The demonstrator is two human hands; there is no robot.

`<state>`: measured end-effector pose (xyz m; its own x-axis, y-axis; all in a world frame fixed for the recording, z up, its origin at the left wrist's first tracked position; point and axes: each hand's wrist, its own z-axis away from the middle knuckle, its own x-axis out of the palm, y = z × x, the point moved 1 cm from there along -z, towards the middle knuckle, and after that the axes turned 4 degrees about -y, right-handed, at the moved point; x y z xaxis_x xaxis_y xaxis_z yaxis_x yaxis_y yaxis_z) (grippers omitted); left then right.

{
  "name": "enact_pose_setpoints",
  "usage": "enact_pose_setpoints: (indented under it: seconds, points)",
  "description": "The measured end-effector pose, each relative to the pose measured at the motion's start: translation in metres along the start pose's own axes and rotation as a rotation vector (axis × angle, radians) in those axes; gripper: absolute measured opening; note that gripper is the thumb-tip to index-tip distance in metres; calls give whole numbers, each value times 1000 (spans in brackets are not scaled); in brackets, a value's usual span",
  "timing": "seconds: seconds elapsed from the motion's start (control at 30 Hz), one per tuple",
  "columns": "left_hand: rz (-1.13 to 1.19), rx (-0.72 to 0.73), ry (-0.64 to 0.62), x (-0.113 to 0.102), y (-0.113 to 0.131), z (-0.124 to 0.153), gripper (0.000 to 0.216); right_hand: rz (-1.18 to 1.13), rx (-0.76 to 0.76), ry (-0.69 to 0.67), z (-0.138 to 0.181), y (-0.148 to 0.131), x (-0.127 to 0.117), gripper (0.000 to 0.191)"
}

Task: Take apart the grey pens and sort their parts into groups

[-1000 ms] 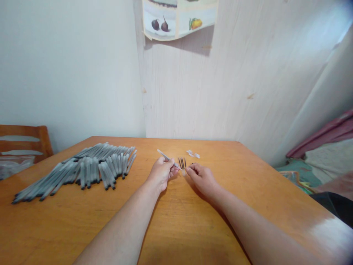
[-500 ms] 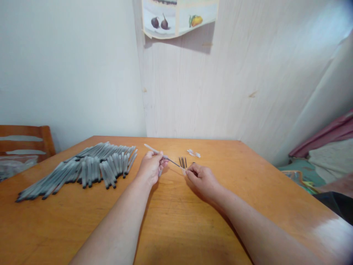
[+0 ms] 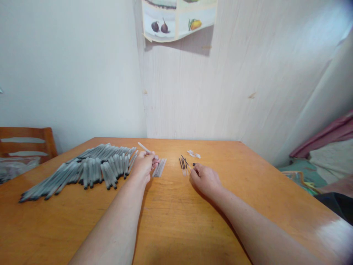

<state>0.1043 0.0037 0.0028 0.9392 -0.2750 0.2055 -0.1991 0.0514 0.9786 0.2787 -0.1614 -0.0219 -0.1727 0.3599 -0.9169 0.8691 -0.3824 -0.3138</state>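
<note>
My left hand is closed round a translucent pen barrel, which slants up and away to the left. Just right of those fingers, several similar barrels lie side by side on the table. My right hand pinches the near end of a thin dark pen refill. That refill crosses over several dark refills with clear ends, lying in a row. Small black pieces sit beside the right fingers, partly hidden by them. Further back lie a few clear pen caps.
A large heap of translucent pens with black ends covers the left part of the wooden table. A wooden chair stands beyond the left edge. The wall rises behind the table. Cloth lies off to the right.
The refill has come out of the left hand's barrel and moved right and down over the row. My left hand has shifted left, uncovering the barrels beside it.
</note>
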Motion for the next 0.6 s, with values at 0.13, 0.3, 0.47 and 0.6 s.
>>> enact_pose_setpoints:
  seconds: [0.13,0.3,0.47,0.6]
  points:
    - [-20,-1,-25,0,-2,0,10,119,32,-55,-2,-5,3,30]
    - [-36,3,-24,-2,-2,-2,10,160,49,-106,-4,-9,7,35]
    - [-52,-1,-15,-3,1,-2,11,160,46,-129,-5,-10,10,36]
    - [-101,-9,-15,-4,3,-1,11,161,45,-138,-6,-10,11,39]
